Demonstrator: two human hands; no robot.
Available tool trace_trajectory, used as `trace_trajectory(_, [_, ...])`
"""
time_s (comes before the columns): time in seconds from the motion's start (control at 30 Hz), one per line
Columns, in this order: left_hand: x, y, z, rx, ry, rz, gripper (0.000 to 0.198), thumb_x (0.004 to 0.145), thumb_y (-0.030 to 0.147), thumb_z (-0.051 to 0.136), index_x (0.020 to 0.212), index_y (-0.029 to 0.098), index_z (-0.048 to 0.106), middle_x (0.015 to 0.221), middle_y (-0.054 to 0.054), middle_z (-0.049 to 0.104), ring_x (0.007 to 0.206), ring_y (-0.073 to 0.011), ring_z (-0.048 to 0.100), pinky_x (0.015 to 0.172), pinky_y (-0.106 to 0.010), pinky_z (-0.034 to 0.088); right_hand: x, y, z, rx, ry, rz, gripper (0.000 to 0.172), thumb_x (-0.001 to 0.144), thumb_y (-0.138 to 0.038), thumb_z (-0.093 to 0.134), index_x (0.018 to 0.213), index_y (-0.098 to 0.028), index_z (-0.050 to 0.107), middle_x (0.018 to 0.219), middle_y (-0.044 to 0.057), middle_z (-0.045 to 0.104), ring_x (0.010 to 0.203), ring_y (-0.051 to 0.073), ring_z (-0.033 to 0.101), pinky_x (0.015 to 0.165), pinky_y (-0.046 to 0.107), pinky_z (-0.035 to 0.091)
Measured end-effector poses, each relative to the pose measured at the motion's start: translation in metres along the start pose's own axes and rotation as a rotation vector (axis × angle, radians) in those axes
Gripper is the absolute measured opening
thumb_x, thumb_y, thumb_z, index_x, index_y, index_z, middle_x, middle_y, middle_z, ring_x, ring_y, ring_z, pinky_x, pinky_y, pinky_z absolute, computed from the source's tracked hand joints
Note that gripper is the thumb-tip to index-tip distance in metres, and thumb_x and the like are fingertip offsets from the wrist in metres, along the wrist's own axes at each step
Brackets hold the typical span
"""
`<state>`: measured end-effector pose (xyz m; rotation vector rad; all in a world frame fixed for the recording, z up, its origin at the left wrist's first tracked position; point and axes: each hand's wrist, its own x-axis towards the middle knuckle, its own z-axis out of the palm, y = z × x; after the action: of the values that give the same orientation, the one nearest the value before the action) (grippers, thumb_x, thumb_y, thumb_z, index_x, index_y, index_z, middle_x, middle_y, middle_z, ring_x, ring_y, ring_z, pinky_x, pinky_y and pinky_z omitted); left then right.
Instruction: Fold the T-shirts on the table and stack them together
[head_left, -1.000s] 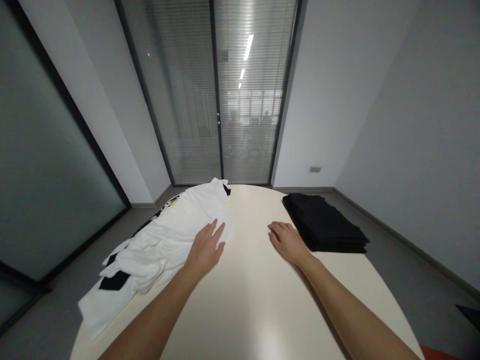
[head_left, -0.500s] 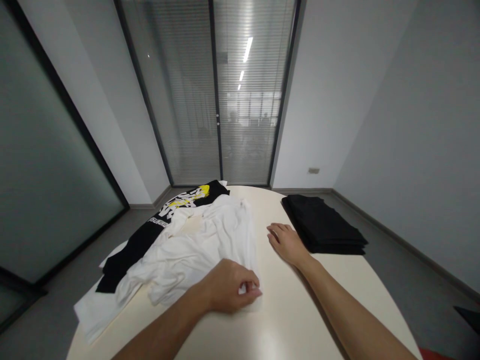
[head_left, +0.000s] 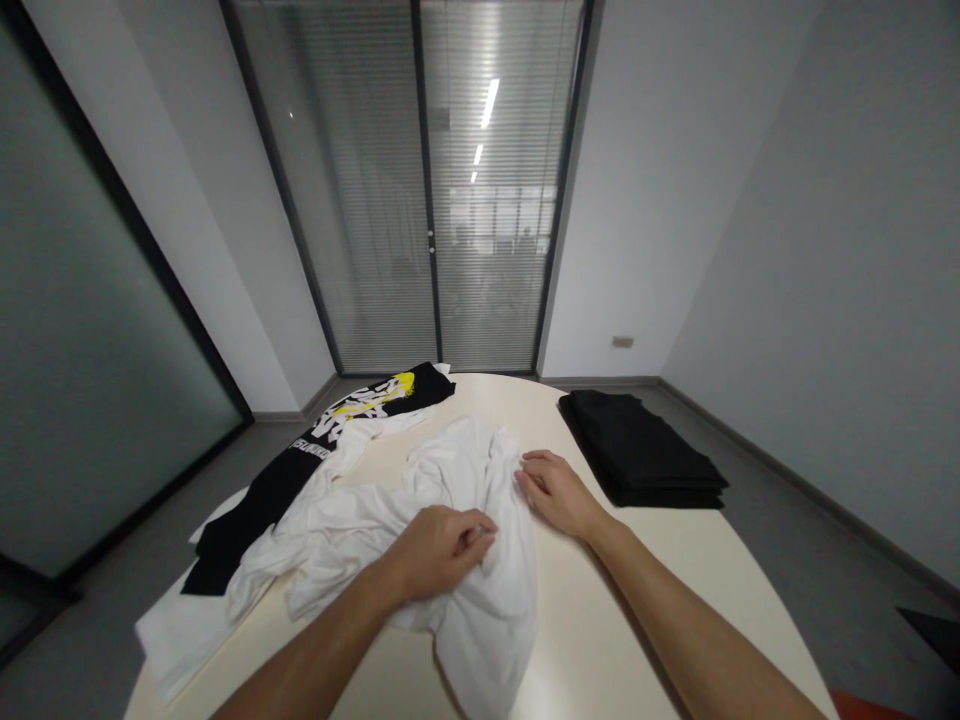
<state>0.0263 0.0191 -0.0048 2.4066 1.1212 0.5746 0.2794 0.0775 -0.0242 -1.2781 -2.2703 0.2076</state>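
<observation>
My left fingers pinch the white cloth garment; my right fingers, I can't tell. Likely light, floppy: best held by its edges.

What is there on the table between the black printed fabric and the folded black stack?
The head view shows crumpled white fabric, the left hand, the right hand and some bare tabletop between them.

Wall: pale grey, upper right
Glass partition: dark-framed, upper centre
Floor: grey, lower right
Desk: cream, rounded, lower centre
</observation>
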Motion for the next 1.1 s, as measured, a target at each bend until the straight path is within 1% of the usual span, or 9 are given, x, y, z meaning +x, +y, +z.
trace_trajectory(0.07, [0.000,0.004,0.001,0.001,0.000,0.025,0.025,0.096,0.032,0.051,0.106,0.024,0.073,0.076,0.001,0.073,0.068,-0.0145,0.067,0.071,-0.025,0.051,0.000,0.001,0.000,-0.004,0.056,0.071,0.037,0.102,-0.038,0.039,0.086,-0.021,0.067,0.087,0.008,0.070,0.100,0.023,0.063,0.095,0.039,0.047])
trace_trajectory(0.13, [-0.001,0.004,0.004,0.032,0.079,0.083,0.028,0.094,0.032,0.056,0.117,0.023,0.069,0.100,-0.004,0.076,0.090,-0.0184,0.069,0.086,-0.030,0.052,0.000,0.005,0.003,-0.024,0.142,0.137,0.030,0.099,-0.038,0.044,0.109,-0.019,0.066,0.110,0.011,0.070,0.110,0.025,0.060,0.100,0.041,0.045])
trace_trajectory(0.23, [0.000,0.001,0.008,0.073,0.117,0.181,0.045,0.090,0.032,0.063,0.134,0.022,0.059,0.131,-0.010,0.066,0.119,-0.0247,0.060,0.103,-0.040,0.046,-0.001,0.015,0.009,-0.008,0.193,0.226,0.043,0.095,-0.037,0.049,0.133,-0.017,0.057,0.132,0.014,0.063,0.130,0.029,0.050,0.109,0.045,0.040])
trace_trajectory(0.37, [0.001,0.001,0.007,0.118,0.079,0.122,0.023,0.095,0.034,0.057,0.107,0.022,0.071,0.104,-0.007,0.073,0.101,-0.0236,0.064,0.093,-0.039,0.050,-0.001,0.018,0.009,0.133,0.178,0.239,0.034,0.093,-0.034,0.053,0.120,-0.018,0.065,0.112,0.011,0.070,0.121,0.027,0.057,0.105,0.041,0.044])
trace_trajectory(0.47, [0.002,0.003,0.006,0.147,0.103,0.019,0.032,0.101,0.036,0.047,0.087,0.021,0.072,0.088,-0.006,0.072,0.090,-0.0219,0.066,0.087,-0.037,0.051,0.001,0.009,0.006,0.265,0.213,0.229,0.028,0.092,-0.034,0.054,0.114,-0.020,0.065,0.098,0.006,0.070,0.096,0.022,0.066,0.089,0.036,0.051])
trace_trajectory(0.6, [0.004,-0.001,0.012,0.100,0.228,0.026,0.040,0.097,0.034,0.054,0.135,0.020,0.056,0.131,-0.011,0.064,0.117,-0.0240,0.062,0.100,-0.039,0.050,0.000,-0.016,0.004,0.492,0.154,0.170,0.030,0.094,-0.038,0.056,0.119,-0.023,0.060,0.094,0.004,0.068,0.082,0.018,0.066,0.067,0.027,0.051])
trace_trajectory(0.7, [0.005,-0.006,0.017,0.090,0.300,0.070,0.063,0.093,0.035,0.061,0.150,0.019,0.040,0.150,-0.013,0.049,0.135,-0.0267,0.049,0.112,-0.043,0.042,-0.003,-0.037,0.003,0.619,0.074,0.047,0.030,0.094,-0.036,0.059,0.121,-0.024,0.058,0.097,0.004,0.068,0.090,0.018,0.066,0.073,0.028,0.053])
trace_trajectory(0.9, [0.011,-0.011,0.018,-0.087,0.384,-0.033,0.022,0.093,0.021,0.053,0.110,0.021,0.068,0.110,-0.006,0.072,0.104,-0.0209,0.066,0.095,-0.034,0.050,-0.007,-0.056,0.002,0.743,-0.017,-0.076,0.036,0.098,-0.026,0.051,0.134,-0.026,0.046,0.110,0.006,0.071,0.100,0.017,0.068,0.088,0.035,0.054])
trace_trajectory(1.1, [0.014,-0.016,0.016,-0.269,0.511,-0.155,0.025,0.089,0.017,0.049,0.104,0.020,0.069,0.091,-0.003,0.072,0.084,-0.0181,0.066,0.081,-0.030,0.051,-0.006,-0.030,0.006,0.333,0.111,-0.022,0.045,0.093,-0.025,0.057,0.138,-0.022,0.053,0.135,0.013,0.062,0.125,0.026,0.057,0.109,0.047,0.043])
